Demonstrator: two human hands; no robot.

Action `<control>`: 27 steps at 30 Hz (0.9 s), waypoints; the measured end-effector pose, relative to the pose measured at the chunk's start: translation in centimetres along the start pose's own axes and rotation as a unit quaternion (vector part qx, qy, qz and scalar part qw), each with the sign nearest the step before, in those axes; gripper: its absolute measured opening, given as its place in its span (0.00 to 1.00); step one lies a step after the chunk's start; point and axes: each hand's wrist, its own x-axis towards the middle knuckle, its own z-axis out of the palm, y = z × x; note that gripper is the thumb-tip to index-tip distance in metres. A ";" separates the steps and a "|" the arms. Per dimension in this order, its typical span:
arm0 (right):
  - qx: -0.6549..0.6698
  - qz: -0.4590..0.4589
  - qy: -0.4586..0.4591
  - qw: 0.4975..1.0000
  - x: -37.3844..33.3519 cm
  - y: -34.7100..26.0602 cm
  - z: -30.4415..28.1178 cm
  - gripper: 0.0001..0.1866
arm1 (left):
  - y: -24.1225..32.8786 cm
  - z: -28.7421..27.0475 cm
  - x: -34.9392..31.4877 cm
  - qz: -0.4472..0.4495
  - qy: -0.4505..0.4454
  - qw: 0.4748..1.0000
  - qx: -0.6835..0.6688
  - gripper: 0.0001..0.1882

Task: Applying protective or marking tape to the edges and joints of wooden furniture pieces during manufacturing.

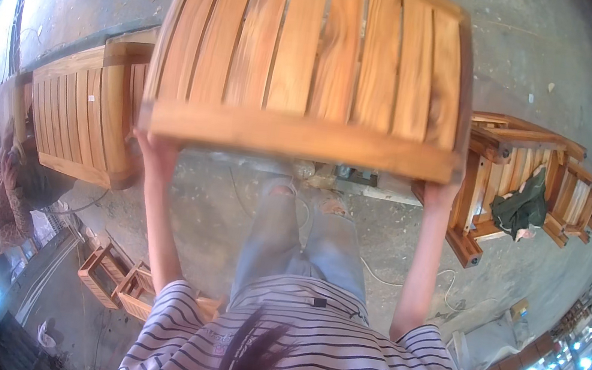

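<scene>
2 hands on a slatted top (315, 51), ahead of the person's legs
The left hand (157, 147) is at the top's near left corner, the right hand (440, 194) at its near right; the fingers of both are mostly hidden, so whether they are clamped cannot be told. An even hold at those 2 corners should best keep the top from twisting. Around it, from the left: a co-worker (9, 209) is near, a slatted table (79, 113) is just beside the top, and small frames (105, 275) stand on the floor (203, 225). Right of the legs (265, 245), a pale cable (383, 279) could snag the feet. Farther right, a large frame (469, 202) bearing a green cloth (524, 206) seems to leave little room for a sideways swing.
</scene>
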 end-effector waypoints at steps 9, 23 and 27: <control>-0.257 -0.174 0.063 0.948 -3.9 4.5 -9.8 0.07 | -1.0 1.2 -7.2 -0.127 0.252 0.956 0.082 0.35; -0.343 -0.118 -0.313 0.878 -25.1 -4.2 3.0 0.22 | -3.2 31.0 -13.8 0.139 -0.270 0.769 0.562 0.23; -0.348 -0.040 -0.309 0.885 -26.7 -3.0 2.8 0.23 | -4.4 28.1 -15.1 0.142 -0.263 0.802 0.517 0.11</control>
